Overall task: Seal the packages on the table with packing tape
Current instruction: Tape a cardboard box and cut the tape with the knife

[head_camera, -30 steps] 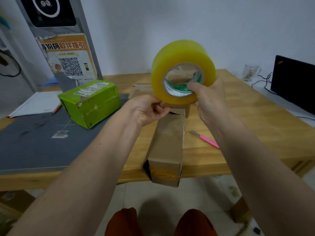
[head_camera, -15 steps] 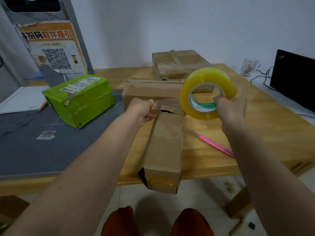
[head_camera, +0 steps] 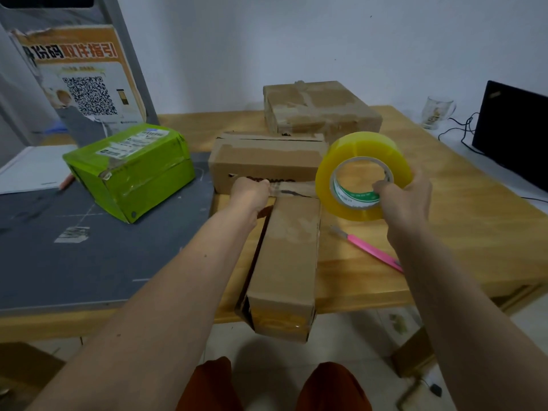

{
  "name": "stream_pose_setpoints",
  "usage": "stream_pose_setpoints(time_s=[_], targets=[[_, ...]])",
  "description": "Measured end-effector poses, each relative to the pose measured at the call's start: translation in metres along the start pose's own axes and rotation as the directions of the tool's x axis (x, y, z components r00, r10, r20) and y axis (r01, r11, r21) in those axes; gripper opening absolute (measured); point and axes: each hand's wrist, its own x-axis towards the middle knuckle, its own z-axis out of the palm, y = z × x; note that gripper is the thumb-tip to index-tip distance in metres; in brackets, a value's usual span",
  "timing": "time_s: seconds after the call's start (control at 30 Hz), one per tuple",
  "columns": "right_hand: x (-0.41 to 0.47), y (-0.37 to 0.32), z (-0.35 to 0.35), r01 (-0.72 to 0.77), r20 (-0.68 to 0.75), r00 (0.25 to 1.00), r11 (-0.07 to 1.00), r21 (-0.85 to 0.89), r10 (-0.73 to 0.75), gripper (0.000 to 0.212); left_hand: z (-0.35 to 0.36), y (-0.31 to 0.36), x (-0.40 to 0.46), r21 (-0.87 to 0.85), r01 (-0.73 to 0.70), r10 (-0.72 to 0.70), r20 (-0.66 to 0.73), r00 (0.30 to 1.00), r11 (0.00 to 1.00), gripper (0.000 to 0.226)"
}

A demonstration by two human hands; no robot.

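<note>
A long brown cardboard box (head_camera: 289, 256) lies lengthwise toward me, its near end hanging over the table's front edge. My right hand (head_camera: 406, 197) grips a big yellow roll of packing tape (head_camera: 360, 173), fingers hooked through its core, just right of the box's far end. A clear strip of tape (head_camera: 293, 186) stretches from the roll leftward across that far end. My left hand (head_camera: 250, 192) pinches the strip's free end at the box's far left corner. Behind lie a second brown box (head_camera: 267, 161) set crosswise, a taped brown box (head_camera: 320, 106) farther back, and a green taped package (head_camera: 130, 169) at left.
A pink utility knife (head_camera: 370, 249) lies on the wooden table (head_camera: 474, 221) right of the long box. A grey mat (head_camera: 59, 262) covers the table's left part. A glass mug (head_camera: 436, 112), cables and a black monitor (head_camera: 516, 129) stand at far right. A poster panel leans at back left.
The roll came down from in front of my face to the box's far end. My hands drew apart, pulling a strip of tape out across the box.
</note>
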Motion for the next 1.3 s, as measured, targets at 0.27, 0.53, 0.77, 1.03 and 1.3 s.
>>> stream_pose_setpoints(time_s=[0.27,0.53,0.77,1.03,1.3], targets=[[-0.002,0.005,0.001,-0.028,0.007,1.000,0.999,0.031,0.028,0.025,0.001,-0.006,-0.004,0.063,-0.010,0.011,-0.025,1.000,0.998,0.041],[-0.002,0.008,0.003,-0.015,0.015,1.000,0.999,0.040,0.015,0.030,-0.002,-0.012,-0.007,0.416,-0.234,0.227,0.067,0.971,0.879,0.037],[-0.005,0.011,0.002,-0.032,0.002,0.999,0.999,0.044,0.032,0.031,-0.005,-0.015,-0.008,0.547,-0.249,0.221,0.118,0.968,0.800,0.030],[-0.006,0.014,0.002,-0.049,0.007,0.999,0.998,0.045,0.049,0.025,-0.002,-0.036,-0.013,0.301,-0.226,0.217,0.061,0.974,0.926,0.032],[-0.004,0.014,0.003,-0.046,0.048,0.998,0.997,0.058,0.043,0.027,-0.020,0.004,-0.059,0.584,-0.563,0.138,0.612,0.779,0.585,0.101]])
